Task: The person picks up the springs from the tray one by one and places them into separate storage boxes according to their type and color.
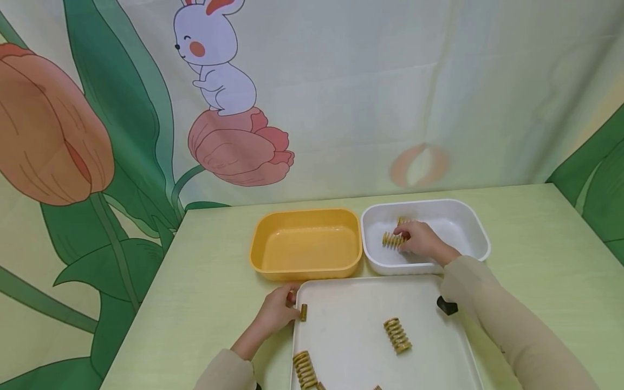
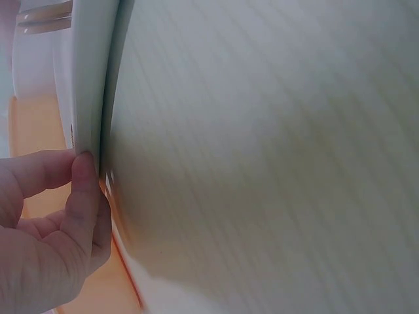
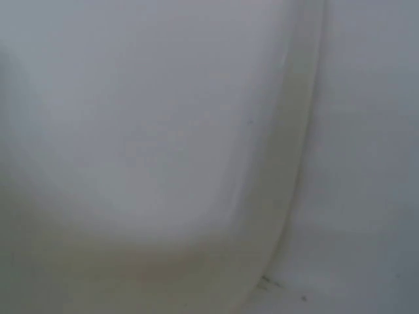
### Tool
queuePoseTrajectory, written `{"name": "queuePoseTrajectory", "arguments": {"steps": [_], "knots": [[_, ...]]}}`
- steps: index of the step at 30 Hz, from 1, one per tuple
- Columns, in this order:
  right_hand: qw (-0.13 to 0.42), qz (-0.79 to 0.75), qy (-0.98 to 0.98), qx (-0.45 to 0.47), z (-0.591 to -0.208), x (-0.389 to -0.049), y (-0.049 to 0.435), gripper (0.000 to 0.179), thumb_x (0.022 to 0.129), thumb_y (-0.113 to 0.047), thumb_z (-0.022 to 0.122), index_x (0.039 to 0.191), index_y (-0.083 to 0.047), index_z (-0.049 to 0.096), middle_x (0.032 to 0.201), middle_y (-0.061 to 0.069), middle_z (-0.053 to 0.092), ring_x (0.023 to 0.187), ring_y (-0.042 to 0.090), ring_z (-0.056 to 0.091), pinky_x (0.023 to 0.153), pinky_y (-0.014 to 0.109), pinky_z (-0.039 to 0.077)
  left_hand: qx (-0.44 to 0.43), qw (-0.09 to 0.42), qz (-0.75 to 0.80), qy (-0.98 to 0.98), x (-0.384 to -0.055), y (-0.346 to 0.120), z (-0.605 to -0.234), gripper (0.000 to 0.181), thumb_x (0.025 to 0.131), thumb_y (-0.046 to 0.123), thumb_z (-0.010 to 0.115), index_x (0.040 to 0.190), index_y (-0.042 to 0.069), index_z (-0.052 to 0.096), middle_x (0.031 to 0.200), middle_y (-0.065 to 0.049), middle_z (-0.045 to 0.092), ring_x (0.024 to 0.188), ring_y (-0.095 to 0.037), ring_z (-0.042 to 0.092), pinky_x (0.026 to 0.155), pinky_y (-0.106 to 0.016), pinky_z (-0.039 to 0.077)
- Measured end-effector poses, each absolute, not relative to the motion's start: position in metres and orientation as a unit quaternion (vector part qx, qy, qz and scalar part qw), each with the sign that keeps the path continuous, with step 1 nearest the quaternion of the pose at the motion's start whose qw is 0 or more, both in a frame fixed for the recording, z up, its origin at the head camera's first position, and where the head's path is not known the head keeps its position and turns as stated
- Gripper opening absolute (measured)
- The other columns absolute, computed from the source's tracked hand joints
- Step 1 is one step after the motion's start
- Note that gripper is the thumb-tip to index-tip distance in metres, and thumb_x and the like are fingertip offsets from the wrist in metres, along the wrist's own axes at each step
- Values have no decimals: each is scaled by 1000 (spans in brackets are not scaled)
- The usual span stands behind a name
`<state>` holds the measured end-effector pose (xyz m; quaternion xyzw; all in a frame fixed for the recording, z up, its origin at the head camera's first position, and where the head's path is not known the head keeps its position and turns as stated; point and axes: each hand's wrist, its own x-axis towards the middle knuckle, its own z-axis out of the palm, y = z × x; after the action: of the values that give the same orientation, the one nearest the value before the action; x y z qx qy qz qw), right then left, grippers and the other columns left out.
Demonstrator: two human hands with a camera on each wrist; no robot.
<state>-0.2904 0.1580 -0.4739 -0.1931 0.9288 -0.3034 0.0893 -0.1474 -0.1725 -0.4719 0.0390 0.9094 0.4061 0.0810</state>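
Note:
My right hand (image 1: 423,239) reaches into the white bin (image 1: 468,222) and pinches one end of a gold coil spring (image 1: 391,240) low inside it. Just behind that one, a second spring (image 1: 403,221) shows partly above my fingers. With thumb and fingers, my left hand (image 1: 274,310) pinches the left rim of the white tray (image 1: 348,319), also seen in the left wrist view, where the hand (image 2: 49,229) grips the tray edge (image 2: 90,85). A small spring (image 1: 304,312) stands on the tray beside my left thumb. The right wrist view shows only blurred white surfaces.
On the tray lie a large spring (image 1: 397,336) and another at the left edge (image 1: 304,369), with more pieces cut off at the frame's bottom. A yellow bin (image 1: 307,271) sits left of the white one. A printed curtain (image 1: 341,97) hangs behind the green table (image 1: 195,271).

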Motion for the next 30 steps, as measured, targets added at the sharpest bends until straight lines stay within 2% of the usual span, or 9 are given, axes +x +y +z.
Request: {"name": "queuePoseTrajectory", "arguments": {"steps": [12,20,30], "knots": [[104,-304,929,-181,-475,-290,161,37,70,-6,67,106,3,59,89,15,58,83,24,51,73,36,42,37,86,418,904,-146,-171,-473,49,61,-12,57,110,-6,52,80,-13,49,64,-14,45,48,-21,40],[100,-329,924,-166,-470,-286,167,42,72,-11,64,111,3,56,104,23,58,96,33,53,82,43,42,34,87,417,904,-147,-172,-473,50,61,-11,57,111,-7,52,81,-13,50,65,-14,44,49,-20,40],[48,-326,922,-202,-458,-274,173,31,76,-9,63,104,4,60,94,19,61,82,28,55,72,38,44,28,91,422,901,-146,-171,-471,49,61,-11,58,110,-6,52,81,-13,49,65,-15,45,50,-21,40]]}}
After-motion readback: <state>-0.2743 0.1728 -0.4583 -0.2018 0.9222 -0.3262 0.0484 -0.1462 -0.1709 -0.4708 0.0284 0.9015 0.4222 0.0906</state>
